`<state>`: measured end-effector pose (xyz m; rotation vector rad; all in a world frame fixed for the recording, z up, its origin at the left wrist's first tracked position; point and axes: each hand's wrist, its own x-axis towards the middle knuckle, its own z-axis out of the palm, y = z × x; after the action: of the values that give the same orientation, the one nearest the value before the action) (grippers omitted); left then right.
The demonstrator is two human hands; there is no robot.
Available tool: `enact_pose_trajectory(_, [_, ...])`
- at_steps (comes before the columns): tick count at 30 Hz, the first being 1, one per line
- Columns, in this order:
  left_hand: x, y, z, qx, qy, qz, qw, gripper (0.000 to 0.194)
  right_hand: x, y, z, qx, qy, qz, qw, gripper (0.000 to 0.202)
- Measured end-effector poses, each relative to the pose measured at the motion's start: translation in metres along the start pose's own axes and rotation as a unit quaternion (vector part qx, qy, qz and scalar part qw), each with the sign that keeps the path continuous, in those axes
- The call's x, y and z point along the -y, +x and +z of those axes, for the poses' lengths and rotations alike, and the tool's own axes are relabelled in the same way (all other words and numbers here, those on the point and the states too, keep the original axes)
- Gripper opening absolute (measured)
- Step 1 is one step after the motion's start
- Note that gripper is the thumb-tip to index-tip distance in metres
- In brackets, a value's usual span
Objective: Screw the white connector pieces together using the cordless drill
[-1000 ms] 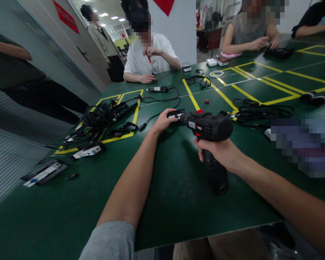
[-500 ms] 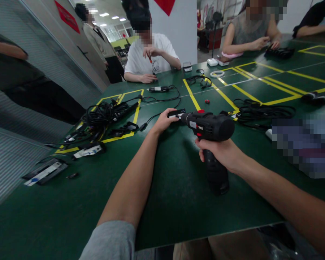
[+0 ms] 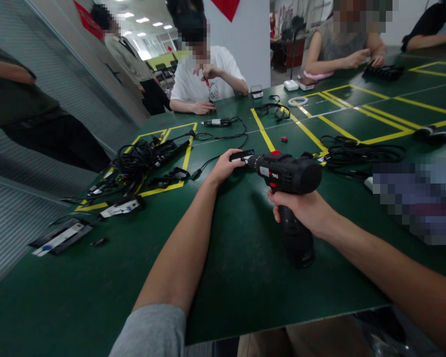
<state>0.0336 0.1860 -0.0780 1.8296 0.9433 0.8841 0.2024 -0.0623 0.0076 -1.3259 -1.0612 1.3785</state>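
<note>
My right hand (image 3: 301, 208) is wrapped round the grip of a black power drill (image 3: 288, 172), which points left with its battery end low over the green table (image 3: 238, 277). The drill's chuck reaches a small black and white part (image 3: 243, 154). My left hand (image 3: 225, 166) grips that part from the left, fingers on its top and near side. Where the drill tip meets the part is too small to make out. A black cable with a plug (image 3: 196, 173) lies just left of my left hand.
Left lies a heap of black cables (image 3: 137, 158), with black and white pieces (image 3: 63, 237) nearer me. Coiled cables (image 3: 357, 153) and a pixelated object (image 3: 423, 198) are at right. Across the table, a person in white (image 3: 208, 74) holds a screwdriver; others sit or stand around.
The standing person at the back left has leaned or shifted slightly to the left. My hands, the drill and the small part have not visibly moved.
</note>
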Motion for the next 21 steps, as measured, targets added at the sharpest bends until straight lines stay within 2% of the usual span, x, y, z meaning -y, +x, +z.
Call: enact_pose_trajectory(21, [-0.0038, -0.0016, 0.0012, -0.002, 0.004, -0.007, 1.0, 0.055, 0.0022, -0.0013, 0.0008, 0.0, -0.006, 0.005, 1.0, 0.009])
